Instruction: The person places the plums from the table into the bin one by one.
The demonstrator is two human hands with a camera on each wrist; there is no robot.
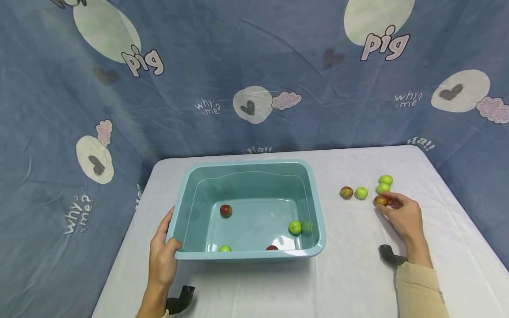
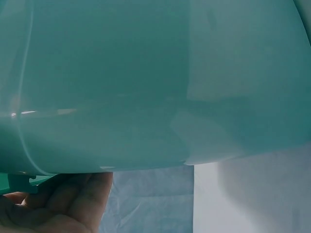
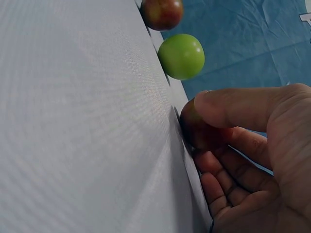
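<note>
In the head view my left hand (image 1: 162, 260) grips the left rim of a light teal plastic basin (image 1: 246, 255), thumb over the edge and fingers along the outer side. The left wrist view shows the basin's glossy wall (image 2: 121, 87) and the curled fingers (image 2: 80, 199) beneath its rim. My right hand (image 1: 403, 216) pinches a red-brown jujube (image 1: 381, 200) between thumb and fingers, low at the white cloth. Inside the basin are a dark red jujube (image 1: 226, 210), a green one (image 1: 295, 227), and two partly hidden behind the front rim.
Beside the right hand, two green jujubes (image 1: 385, 183) lie together. Another green jujube (image 1: 361, 193) and a red-brown one (image 1: 346, 192) lie left of them. White cloth (image 1: 350, 274) covers the table; a blue printed curtain (image 1: 199, 57) hangs behind and at the sides.
</note>
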